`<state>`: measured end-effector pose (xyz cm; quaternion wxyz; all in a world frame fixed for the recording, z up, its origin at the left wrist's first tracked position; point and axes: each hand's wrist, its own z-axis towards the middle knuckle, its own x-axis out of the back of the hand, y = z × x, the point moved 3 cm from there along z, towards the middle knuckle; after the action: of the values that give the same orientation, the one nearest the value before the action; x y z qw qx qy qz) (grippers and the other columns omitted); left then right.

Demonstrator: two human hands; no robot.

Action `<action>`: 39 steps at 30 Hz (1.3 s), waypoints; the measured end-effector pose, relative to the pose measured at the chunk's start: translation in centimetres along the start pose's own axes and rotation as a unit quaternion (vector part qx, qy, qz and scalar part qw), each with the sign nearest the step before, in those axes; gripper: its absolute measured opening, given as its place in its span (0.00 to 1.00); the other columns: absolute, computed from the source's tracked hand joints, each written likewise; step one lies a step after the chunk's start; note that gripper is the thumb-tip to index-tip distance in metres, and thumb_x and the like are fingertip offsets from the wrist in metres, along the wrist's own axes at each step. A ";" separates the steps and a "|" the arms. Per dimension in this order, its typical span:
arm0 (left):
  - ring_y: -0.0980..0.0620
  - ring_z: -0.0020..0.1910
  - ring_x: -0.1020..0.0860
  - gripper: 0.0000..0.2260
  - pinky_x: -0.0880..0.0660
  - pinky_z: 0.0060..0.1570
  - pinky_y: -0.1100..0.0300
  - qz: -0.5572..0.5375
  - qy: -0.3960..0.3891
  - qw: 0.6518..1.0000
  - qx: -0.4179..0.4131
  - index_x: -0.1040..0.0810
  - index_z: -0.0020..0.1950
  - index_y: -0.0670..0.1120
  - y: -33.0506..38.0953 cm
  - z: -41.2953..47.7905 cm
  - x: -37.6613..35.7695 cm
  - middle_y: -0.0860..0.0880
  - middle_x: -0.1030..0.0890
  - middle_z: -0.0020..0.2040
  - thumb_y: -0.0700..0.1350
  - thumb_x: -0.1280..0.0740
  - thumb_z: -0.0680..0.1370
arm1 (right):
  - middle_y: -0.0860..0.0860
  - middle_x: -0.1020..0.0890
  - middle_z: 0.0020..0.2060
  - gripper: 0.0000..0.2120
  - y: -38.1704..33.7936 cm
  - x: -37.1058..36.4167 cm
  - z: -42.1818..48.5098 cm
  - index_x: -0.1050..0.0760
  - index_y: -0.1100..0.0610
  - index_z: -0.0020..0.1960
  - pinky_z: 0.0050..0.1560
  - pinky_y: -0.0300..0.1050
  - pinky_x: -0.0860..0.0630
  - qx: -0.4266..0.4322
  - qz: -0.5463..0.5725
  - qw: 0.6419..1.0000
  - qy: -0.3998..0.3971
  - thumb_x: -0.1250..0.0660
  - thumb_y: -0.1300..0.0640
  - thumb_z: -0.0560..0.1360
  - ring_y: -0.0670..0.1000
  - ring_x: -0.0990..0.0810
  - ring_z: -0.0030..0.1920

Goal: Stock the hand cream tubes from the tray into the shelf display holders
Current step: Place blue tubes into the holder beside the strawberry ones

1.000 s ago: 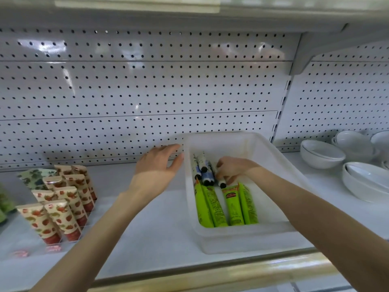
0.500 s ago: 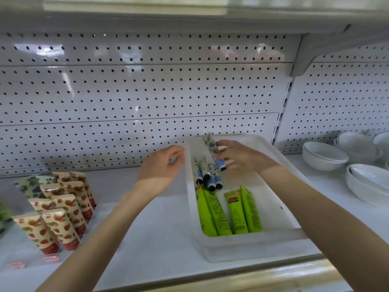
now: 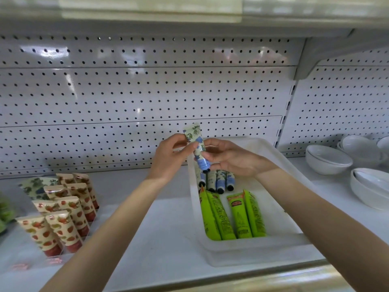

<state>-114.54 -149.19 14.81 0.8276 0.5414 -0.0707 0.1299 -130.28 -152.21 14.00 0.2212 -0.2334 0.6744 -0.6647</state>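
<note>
Blue print on a pale ground marks the flowered tube (image 3: 197, 149), which both hands have between them just above the far left corner of the tray (image 3: 252, 257). The left hand (image 3: 168, 159) pinches its upper part between thumb and curled fingers, just under the flat crimped end. The right hand (image 3: 230, 160) has its fingers curled about the lower part, near the dark cap. The tube is nearly upright, cap down and crimp up, leaning a little to the left. That looks like a way of bringing it to the pose the stocked tubes have, and perhaps of passing it to the hand nearer the display. Below it, several more blue tubes (image 3: 219, 180) lie side by side at the far end of the tray with caps toward the person. Four green tubes (image 3: 231, 216) lie in a row nearer the front, so each kind is kept together and can be taken in turn. The tray sits on the white shelf (image 3: 157, 228), right of the display and within reach of both arms. At the left the red-fruit tubes (image 3: 63, 211) stand cap down in stepped rows in what seems a clear holder (image 3: 53, 260). Behind them shows another blue-printed tube (image 3: 37, 185), probably the group this one is meant to join. White bowls (image 3: 328, 159) are stacked at the far right, well apart from the work.
</note>
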 end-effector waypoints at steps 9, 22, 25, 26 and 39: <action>0.65 0.43 0.21 0.03 0.27 0.45 0.73 -0.058 -0.015 0.998 0.004 0.22 0.48 0.48 0.5 -0.4 0.1 0.55 0.19 0.46 0.42 0.32 0.75 | 0.47 0.19 0.45 0.06 0.1 -0.1 0.3 0.25 0.56 0.51 0.49 0.41 0.21 -0.003 0.015 1.000 0.001 0.37 0.63 0.76 0.45 0.19 0.47; 0.54 0.42 0.20 0.10 0.20 0.46 0.55 -0.118 0.007 0.992 0.040 0.24 0.54 0.38 0.5 -0.8 0.4 0.45 0.19 0.46 0.42 0.33 0.75 | 0.60 0.25 0.54 0.23 5.0 6.4 -1.1 0.38 0.63 0.68 0.45 0.48 0.21 -0.256 -0.203 0.910 0.255 0.35 0.61 0.77 0.56 0.22 0.47; 0.56 0.39 0.20 0.10 0.20 0.44 0.57 -0.125 0.001 0.991 0.042 0.24 0.54 0.38 0.5 -1.0 0.3 0.46 0.19 0.44 0.41 0.33 0.75 | 0.63 0.25 0.58 0.24 5.8 6.2 -0.8 0.39 0.66 0.69 0.54 0.53 0.22 -0.264 -0.217 0.907 0.246 0.35 0.66 0.76 0.59 0.21 0.50; 0.56 0.39 0.20 0.09 0.20 0.44 0.58 -0.125 0.000 0.991 0.044 0.24 0.53 0.39 0.4 -1.1 0.2 0.47 0.19 0.44 0.40 0.33 0.75 | 0.64 0.26 0.60 0.25 5.9 6.1 -0.7 0.40 0.66 0.70 0.57 0.54 0.24 -0.258 -0.210 0.911 0.246 0.35 0.67 0.75 0.59 0.22 0.52; 0.59 0.38 0.20 0.03 0.20 0.44 0.58 -0.135 0.000 0.990 0.048 0.23 0.47 0.45 0.2 -1.3 0.2 0.50 0.19 0.43 0.40 0.32 0.74 | 0.68 0.26 0.61 0.22 6.2 5.8 0.2 0.34 0.56 0.64 0.58 0.54 0.25 -0.241 -0.159 0.947 0.143 0.33 0.67 0.73 0.54 0.28 0.42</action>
<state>-114.44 -147.88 14.50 0.8103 0.5855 0.0091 0.0205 -134.92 -155.87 7.89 -0.0492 -0.2861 0.7931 -0.5356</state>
